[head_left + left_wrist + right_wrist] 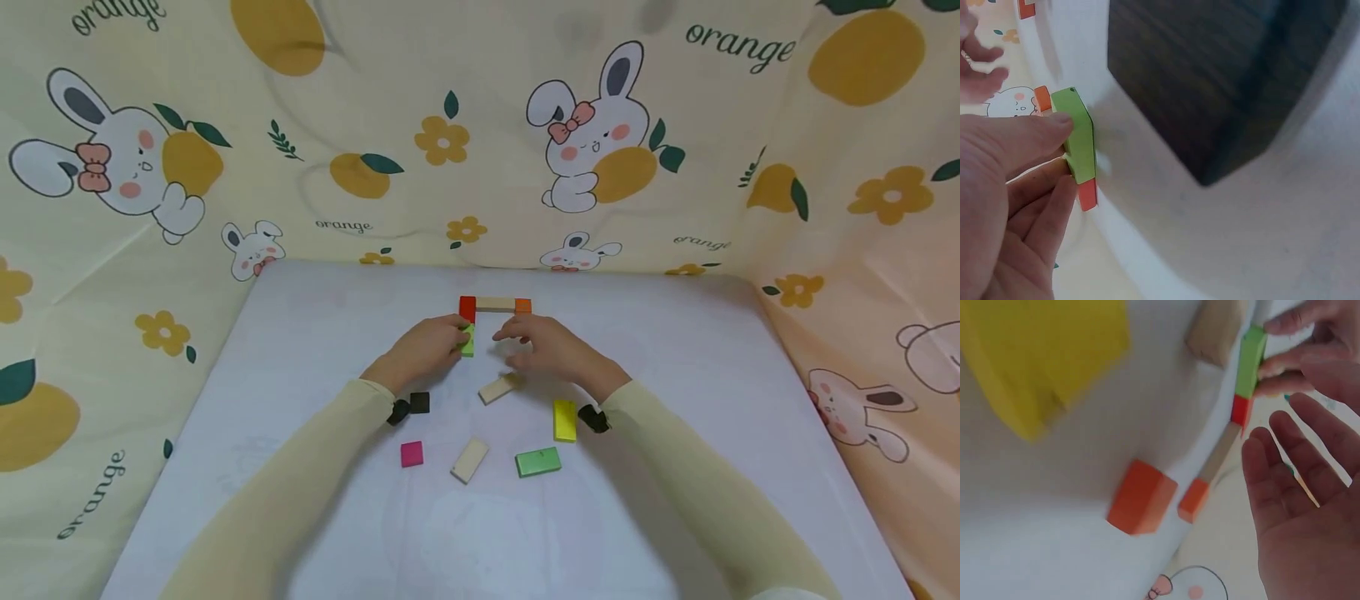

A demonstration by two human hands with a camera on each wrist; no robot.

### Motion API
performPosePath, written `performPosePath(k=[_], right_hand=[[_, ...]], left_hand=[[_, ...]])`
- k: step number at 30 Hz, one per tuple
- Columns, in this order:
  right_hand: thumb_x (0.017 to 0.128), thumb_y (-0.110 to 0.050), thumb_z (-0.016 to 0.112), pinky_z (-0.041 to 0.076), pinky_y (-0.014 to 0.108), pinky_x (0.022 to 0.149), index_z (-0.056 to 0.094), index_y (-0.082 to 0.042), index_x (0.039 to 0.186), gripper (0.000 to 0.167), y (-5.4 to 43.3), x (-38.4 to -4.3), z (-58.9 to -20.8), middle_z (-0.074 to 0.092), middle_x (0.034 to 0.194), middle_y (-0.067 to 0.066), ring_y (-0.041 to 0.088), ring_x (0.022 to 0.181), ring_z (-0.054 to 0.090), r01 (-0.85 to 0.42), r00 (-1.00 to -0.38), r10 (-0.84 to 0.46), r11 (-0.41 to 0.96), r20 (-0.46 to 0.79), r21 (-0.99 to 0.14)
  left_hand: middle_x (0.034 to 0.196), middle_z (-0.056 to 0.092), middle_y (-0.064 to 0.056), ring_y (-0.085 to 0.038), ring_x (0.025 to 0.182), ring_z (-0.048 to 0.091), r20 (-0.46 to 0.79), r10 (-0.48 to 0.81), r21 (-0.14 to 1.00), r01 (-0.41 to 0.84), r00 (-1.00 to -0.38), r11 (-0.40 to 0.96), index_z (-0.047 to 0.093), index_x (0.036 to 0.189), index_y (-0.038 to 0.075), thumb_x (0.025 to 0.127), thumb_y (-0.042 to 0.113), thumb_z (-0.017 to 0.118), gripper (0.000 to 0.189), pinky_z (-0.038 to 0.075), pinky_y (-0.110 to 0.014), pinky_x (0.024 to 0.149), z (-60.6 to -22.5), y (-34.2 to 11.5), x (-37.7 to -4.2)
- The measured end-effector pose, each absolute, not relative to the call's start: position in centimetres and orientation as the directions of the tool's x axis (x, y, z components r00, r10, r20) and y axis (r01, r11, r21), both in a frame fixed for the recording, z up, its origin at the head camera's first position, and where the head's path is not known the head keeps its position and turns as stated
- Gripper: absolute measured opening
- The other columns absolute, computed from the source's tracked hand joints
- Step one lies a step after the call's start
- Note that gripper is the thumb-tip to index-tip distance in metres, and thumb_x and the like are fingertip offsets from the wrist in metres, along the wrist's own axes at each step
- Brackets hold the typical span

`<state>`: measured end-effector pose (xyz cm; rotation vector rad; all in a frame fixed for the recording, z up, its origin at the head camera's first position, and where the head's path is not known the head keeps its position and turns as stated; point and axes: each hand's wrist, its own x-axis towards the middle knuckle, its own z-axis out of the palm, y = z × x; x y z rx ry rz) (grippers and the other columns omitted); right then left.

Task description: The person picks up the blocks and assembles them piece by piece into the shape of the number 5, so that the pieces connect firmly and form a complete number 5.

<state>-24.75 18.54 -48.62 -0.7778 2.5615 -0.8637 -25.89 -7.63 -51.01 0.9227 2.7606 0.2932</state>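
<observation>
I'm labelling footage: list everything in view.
Red block: 1, red, back left
Orange blocks: 2, orange, back right
Wooden blocks: 3, pale, back, centre, front
Lime block: 1, lime, back left
Yellow block: 1, yellow, right
Green block: 1, green, front right
Pink block: 1, pink, front left
Black block: 1, black, left
Table: 1, white, beneath
Printed backdrop: 1, cream, behind
Cameras: 2, black, wrists
Sleeves: 2, cream, forearms
Left hand: 1, pinching lime block
Right hand: 1, back right
</observation>
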Motion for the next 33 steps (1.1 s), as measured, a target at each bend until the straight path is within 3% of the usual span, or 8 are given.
performPosePath(k=[7, 18, 33], right_hand=[[0.095, -0.015, 0.086, 0.055, 0.039, 0.102, 0.079, -0.019, 0.130, 0.035, 18.2, -23.2, -50.3, 0.070, 0.130, -0.007, 0.019, 0.114, 0.064, -0.359, -0.753, -0.618, 0.672, -0.224, -0.648], [0.095, -0.005, 0.083, 0.056, 0.034, 0.097, 0.083, -0.017, 0.121, 0.028, 17.8, -23.1, -50.4, 0.074, 0.117, -0.006, 0.013, 0.103, 0.065, -0.448, -0.711, -0.670, 0.667, -0.215, -0.595], [0.095, -0.008, 0.085, 0.056, 0.034, 0.093, 0.083, -0.018, 0.115, 0.023, 17.8, -22.6, -50.6, 0.073, 0.109, -0.009, 0.014, 0.096, 0.063, -0.431, -0.737, -0.641, 0.688, -0.212, -0.584]], left_hand=[[0.152, 0.060, -0.008, -0.026, 0.137, 0.059, -0.142, 0.613, 0.235, 0.575, -0.777, 0.784, 0.074, 0.140, 0.010, 0.105, 0.019, 0.075, 0.036, 0.048, -0.041, 0.115, -51.4, -7.6, -25.9], [0.146, 0.063, -0.009, -0.026, 0.131, 0.061, -0.114, 0.635, 0.191, 0.611, -0.764, 0.768, 0.079, 0.132, 0.009, 0.105, 0.019, 0.075, 0.029, 0.050, -0.040, 0.113, -51.1, -7.6, -26.2], [0.140, 0.066, -0.009, -0.025, 0.127, 0.064, -0.096, 0.649, 0.178, 0.629, -0.754, 0.757, 0.081, 0.124, 0.009, 0.105, 0.016, 0.073, 0.022, 0.051, -0.038, 0.111, -51.1, -7.3, -26.2]])
